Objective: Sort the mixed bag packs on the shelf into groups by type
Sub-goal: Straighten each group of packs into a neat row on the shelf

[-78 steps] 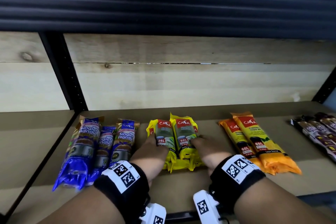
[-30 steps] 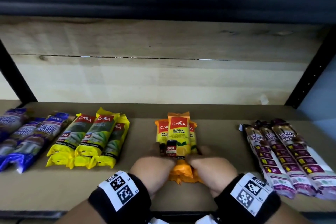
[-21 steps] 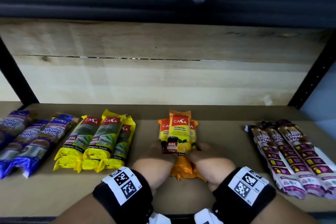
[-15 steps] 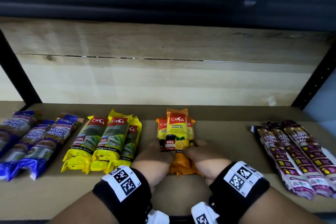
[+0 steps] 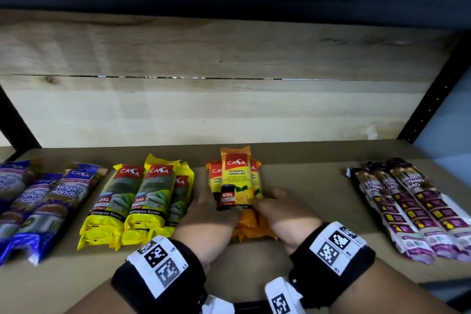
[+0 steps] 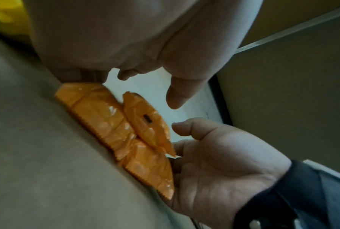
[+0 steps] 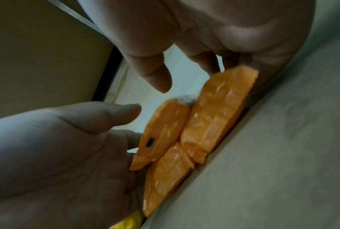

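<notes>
Our left hand (image 5: 209,214) and right hand (image 5: 283,211) flank the orange packs (image 5: 237,181) mid-shelf (image 5: 305,186), fingers relaxed and pressing their sides, thumbs clear of them in the wrist views. One orange pack lies atop two others. Just left lie the yellow packs (image 5: 142,199), then the blue packs (image 5: 43,201); the purple packs (image 5: 407,206) lie well apart at right.

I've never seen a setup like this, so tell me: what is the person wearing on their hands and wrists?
The left hand and right hand are bare, with no gloves. Each wrist carries a wide black band: the left wristband and right wristband both bear white patches printed with black square-patterned codes. Below each band sits a white block with another such code.
</notes>
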